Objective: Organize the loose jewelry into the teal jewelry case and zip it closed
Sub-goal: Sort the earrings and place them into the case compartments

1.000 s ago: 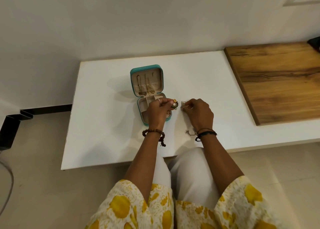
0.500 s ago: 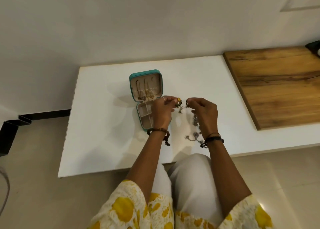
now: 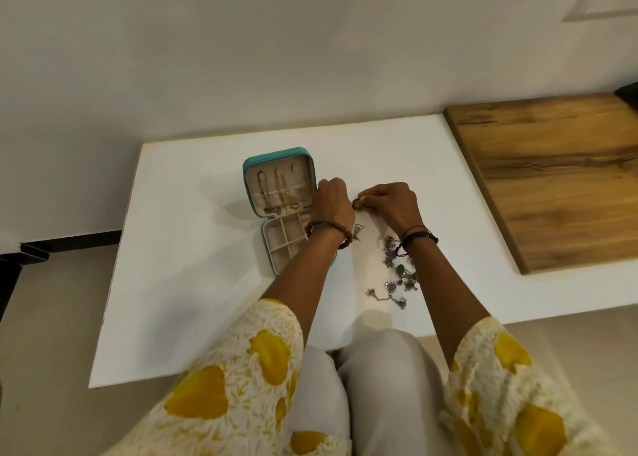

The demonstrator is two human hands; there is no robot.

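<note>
The teal jewelry case lies open on the white table. Thin chains hang inside its raised lid, and the compartments I can see in its base hold nothing. My left hand hovers over the case's right side with its fingers curled downward, and whatever is under them is hidden. Just to its right, my right hand pinches a small round dark-and-gold earring at its fingertips. A little triangular pendant lies below the earring. A heap of loose silver jewelry lies beneath my right wrist.
A wooden board covers the table's right end. The wall runs along the table's far edge. My knees sit against the near edge, and the floor lies to the left.
My left hand has shifted left over the case. The round earring it pinched now sits at my right hand's fingertips. The view has tilted, showing more of the silver pile.
</note>
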